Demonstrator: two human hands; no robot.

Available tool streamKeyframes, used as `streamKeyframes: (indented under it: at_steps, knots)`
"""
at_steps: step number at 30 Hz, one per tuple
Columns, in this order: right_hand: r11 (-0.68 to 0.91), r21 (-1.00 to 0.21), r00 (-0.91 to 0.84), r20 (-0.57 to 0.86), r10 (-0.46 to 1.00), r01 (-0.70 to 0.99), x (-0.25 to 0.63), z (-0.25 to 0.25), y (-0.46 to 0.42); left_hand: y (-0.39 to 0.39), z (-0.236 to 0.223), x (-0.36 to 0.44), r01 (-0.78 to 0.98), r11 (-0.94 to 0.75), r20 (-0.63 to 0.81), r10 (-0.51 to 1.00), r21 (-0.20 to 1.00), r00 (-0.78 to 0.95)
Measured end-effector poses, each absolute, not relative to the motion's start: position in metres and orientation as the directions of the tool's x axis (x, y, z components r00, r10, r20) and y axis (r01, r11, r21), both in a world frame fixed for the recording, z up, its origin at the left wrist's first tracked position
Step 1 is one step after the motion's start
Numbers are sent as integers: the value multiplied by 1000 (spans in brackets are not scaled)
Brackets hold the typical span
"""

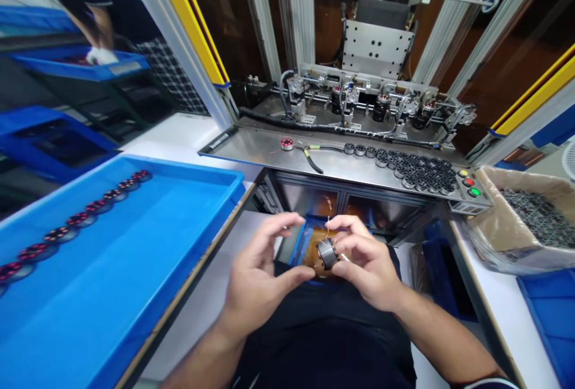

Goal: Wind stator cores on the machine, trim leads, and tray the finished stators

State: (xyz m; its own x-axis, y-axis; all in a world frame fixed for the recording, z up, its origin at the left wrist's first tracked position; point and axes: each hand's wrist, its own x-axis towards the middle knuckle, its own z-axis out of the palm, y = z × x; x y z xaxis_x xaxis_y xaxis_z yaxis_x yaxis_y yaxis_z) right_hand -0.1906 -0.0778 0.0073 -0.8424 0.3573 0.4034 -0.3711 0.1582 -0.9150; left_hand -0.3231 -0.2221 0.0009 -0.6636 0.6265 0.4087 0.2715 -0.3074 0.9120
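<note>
Here we are over the lap, just off the near edge of the steel worktop (269,158), and the right hand (371,266) has the action: one ring-shaped core (329,252) grasped between thumb and fingers. It sits on its side, its long axis running roughly left to right with a slight tilt, one end face turned left towards the other hand. Fine wire stands up from it. The left hand (260,269) is open and curved, holding nothing, its thumb near that left-facing end.

Up on the worktop, one red-wound core (287,144) lies left of centre, with one pair of pliers (313,161) just right of it, handles splayed. Then come the dark cores (422,172), a line thickening into a crowd towards the right end, too many to count. Three buttons, yellow, red and green, mark the control box (469,188) at the right corner.

Over left, the blue tray (148,245) carries a slanting row of wound cores (81,219) along its far-left side, about nine, running out of view. Far right, one cardboard box (507,239) brims with countless dark parts (541,215).
</note>
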Motion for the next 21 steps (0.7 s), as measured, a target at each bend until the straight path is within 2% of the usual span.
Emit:
streamKeyframes:
  at_steps: [2, 3, 5, 7, 10, 15, 21]
  knots:
    - [550, -735, -747, 607, 272, -397, -187, 14, -77, -218, -4, -318, -13, -306, 239, 771, 952, -590]
    - [671, -621, -704, 680, 205, -405, -186, 18, -77, -216, -6, -316, -141, -299, 183, 828, 944, -529]
    - [793, -449, -648, 756, 92, -412, -185, 22, -78, -210, -11, -313, -310, -295, 131, 880, 904, -457]
    - [838, -369, -616, 786, 52, -401, -186, 23, -80, -205, -14, -313, -380, -297, 112, 892, 876, -438]
    - [837, -385, -596, 798, 89, -390, -186, 23, -80, -200, -15, -314, -408, -307, 105, 888, 860, -447]
    - [728, -559, -652, 730, 206, -397, -179, 23, -76, -200, -16, -315, -420, -335, 125, 883, 844, -453]
    - [697, -612, -668, 699, 254, -375, -176, 21, -73, -200, -17, -316, -377, -368, 180, 876, 850, -448]
